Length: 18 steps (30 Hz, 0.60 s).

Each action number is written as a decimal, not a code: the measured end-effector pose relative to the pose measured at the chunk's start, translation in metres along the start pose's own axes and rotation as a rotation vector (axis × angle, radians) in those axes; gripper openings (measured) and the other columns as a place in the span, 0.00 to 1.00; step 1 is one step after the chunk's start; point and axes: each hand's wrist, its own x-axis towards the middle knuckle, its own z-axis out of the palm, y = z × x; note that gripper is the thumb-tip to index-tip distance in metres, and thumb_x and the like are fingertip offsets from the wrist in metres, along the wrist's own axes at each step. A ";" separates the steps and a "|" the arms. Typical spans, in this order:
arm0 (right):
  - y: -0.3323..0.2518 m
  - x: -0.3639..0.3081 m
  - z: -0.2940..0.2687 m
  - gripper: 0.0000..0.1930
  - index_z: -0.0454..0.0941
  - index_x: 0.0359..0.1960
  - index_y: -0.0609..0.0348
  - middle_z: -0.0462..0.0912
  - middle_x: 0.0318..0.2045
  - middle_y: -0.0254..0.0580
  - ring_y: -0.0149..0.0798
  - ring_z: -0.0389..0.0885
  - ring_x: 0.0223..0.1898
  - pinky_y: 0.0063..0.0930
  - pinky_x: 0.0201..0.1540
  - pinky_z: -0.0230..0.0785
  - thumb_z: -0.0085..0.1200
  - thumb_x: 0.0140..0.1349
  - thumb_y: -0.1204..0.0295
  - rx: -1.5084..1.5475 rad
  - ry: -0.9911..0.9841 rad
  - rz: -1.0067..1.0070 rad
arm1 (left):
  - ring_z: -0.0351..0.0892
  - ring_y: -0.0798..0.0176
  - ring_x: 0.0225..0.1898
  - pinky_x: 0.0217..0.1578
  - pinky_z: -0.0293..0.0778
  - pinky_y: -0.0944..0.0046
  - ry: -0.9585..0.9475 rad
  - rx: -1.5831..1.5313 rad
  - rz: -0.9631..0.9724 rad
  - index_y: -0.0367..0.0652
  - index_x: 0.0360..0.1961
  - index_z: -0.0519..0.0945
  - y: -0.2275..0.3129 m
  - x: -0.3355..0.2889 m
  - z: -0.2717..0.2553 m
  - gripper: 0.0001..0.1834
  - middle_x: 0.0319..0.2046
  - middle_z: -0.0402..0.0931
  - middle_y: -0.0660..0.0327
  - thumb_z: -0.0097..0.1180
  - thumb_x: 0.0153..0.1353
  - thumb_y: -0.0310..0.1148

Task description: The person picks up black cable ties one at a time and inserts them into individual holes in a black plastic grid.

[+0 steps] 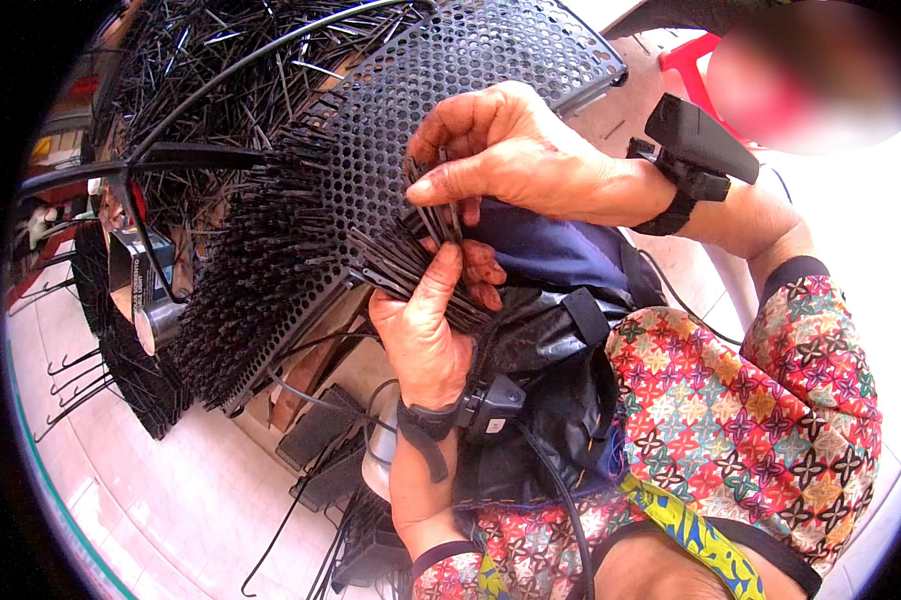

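My left hand (423,325) is closed round a bundle of thin black sticks (396,262), thumb across the top, over my lap. Just above it, my right hand (516,155) pinches a few more of these sticks between thumb and curled fingers. Their lower ends meet the bundle near my left thumb. Both hands are beside the near edge of a black perforated rack (471,65), with rows of round holes. Many similar black sticks (261,265) stand packed in its left part. The sticks' exact kind cannot be made out.
A heap of loose black sticks (221,50) lies behind the rack, with a black bent frame bar (196,155) crossing over it. Hooked wires (76,385) hang at the left. A metal can (158,325) stands beneath the rack. A blurred person (816,80) is at the upper right.
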 end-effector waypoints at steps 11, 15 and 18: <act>-0.005 -0.006 -0.008 0.06 0.72 0.27 0.67 0.75 0.19 0.36 0.27 0.74 0.18 0.17 0.21 0.67 0.55 0.48 0.78 -0.080 -0.123 0.145 | 0.76 0.59 0.24 0.20 0.74 0.67 0.104 0.000 -0.066 0.35 0.34 0.72 -0.001 0.000 0.005 0.09 0.26 0.75 0.53 0.49 0.54 0.28; -0.017 0.004 -0.016 0.07 0.73 0.23 0.69 0.75 0.17 0.37 0.27 0.74 0.15 0.18 0.18 0.67 0.56 0.46 0.77 -0.088 0.039 -0.024 | 0.76 0.58 0.26 0.24 0.75 0.64 0.183 -0.044 -0.068 0.35 0.33 0.71 0.001 -0.001 0.002 0.08 0.28 0.74 0.51 0.49 0.54 0.29; -0.028 0.032 -0.022 0.06 0.74 0.25 0.69 0.77 0.19 0.39 0.29 0.76 0.19 0.19 0.21 0.70 0.56 0.46 0.78 0.148 0.154 -0.107 | 0.76 0.57 0.27 0.25 0.75 0.62 0.149 -0.061 -0.076 0.35 0.32 0.70 -0.002 -0.006 -0.002 0.08 0.28 0.74 0.50 0.49 0.54 0.29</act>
